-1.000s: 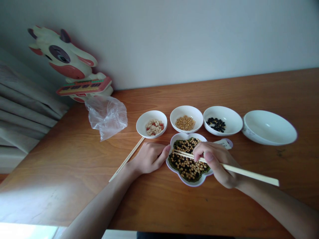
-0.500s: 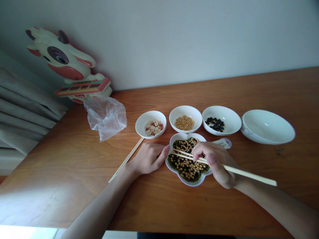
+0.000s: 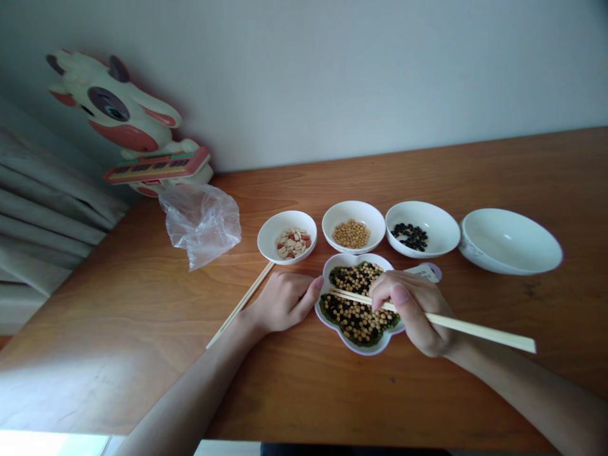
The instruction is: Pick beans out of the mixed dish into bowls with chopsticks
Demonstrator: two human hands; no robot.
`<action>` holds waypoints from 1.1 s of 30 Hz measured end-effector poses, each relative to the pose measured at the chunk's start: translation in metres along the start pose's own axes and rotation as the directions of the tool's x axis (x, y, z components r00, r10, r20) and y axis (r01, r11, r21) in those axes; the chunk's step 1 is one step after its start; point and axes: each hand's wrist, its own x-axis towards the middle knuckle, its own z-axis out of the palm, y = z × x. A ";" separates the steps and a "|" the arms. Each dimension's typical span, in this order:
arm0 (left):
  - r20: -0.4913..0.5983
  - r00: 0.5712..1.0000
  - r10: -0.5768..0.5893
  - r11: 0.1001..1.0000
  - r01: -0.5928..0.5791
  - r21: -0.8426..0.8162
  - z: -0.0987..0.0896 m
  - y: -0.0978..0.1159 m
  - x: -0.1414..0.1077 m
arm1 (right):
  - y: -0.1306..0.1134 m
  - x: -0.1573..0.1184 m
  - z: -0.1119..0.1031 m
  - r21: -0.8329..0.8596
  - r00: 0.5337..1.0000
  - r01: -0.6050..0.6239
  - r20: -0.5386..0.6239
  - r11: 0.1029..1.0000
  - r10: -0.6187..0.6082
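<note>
My right hand (image 3: 415,307) grips a pair of wooden chopsticks (image 3: 475,327) over a white flower-shaped dish (image 3: 363,350). The dish holds a mix of yellow soybeans (image 3: 365,329), black beans and small green beans. Both chopstick tips lie close together over the dish's left part; whether a bean is between them is too small to tell. At the left rim, the thumb of my left hand (image 3: 287,301) presses against the dish, its other fingers curled and partly hidden. A second pair of chopsticks (image 3: 242,304) lies on the table beside my left wrist.
Behind the dish stand white bowls in a row: one with pale and reddish flat seeds (image 3: 293,243), one with soybeans (image 3: 351,234), one with black beans (image 3: 411,237), and a larger bowl (image 3: 510,244). A plastic bag (image 3: 202,221) and a cow toy (image 3: 137,126) are at the left.
The chopstick tips have come together, and their far ends have swung slightly right. My left hand and the dish have stayed in place.
</note>
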 end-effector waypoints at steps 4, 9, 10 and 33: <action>-0.006 1.000 0.005 1.000 -0.005 0.018 0.000 0.000 0.000 | -0.004 -0.001 -0.001 0.084 0.999 -0.018 -0.045 0.996 0.022; -0.013 1.000 0.013 1.000 -0.013 0.014 0.002 -0.001 0.000 | -0.014 0.003 -0.012 0.183 0.963 0.054 -0.271 0.982 -0.002; -0.016 1.000 0.017 1.000 -0.017 0.018 0.002 -0.001 0.000 | -0.014 0.004 -0.015 0.179 0.939 0.092 -0.342 0.979 -0.026; -0.008 1.000 0.012 1.000 -0.011 0.010 0.001 0.000 0.000 | 0.006 0.001 -0.024 0.028 0.995 -0.100 0.015 0.995 0.100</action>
